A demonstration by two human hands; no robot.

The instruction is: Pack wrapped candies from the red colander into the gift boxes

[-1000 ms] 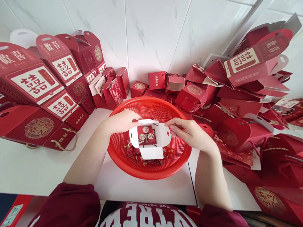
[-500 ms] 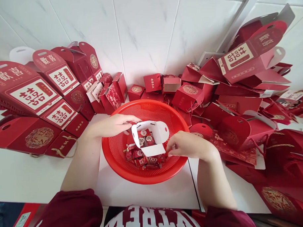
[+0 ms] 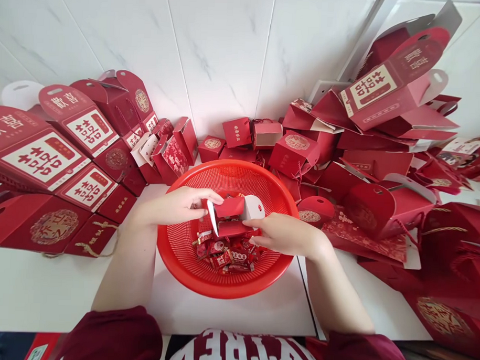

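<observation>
A small red paper gift box, white inside, is over the red plastic basket. Two of its red side flaps are folded inward, while the white end flaps stand up at left and right. My left hand grips the box's left end, thumb and fingers around the white flap. On the right side, my right hand holds the box with a finger on its edge at the fold. Wrapped red candies lie in the basket below the box. What sits inside the box is mostly hidden by the flaps.
Finished-looking red gift boxes are stacked at the left. More red boxes stand behind the basket, and a tall loose pile of boxes fills the right. A white tiled wall closes off the back.
The box's front and back flaps, upright or outward before, are now folded in over the candies inside. My right hand has moved left onto the box. The view has shifted slightly.
</observation>
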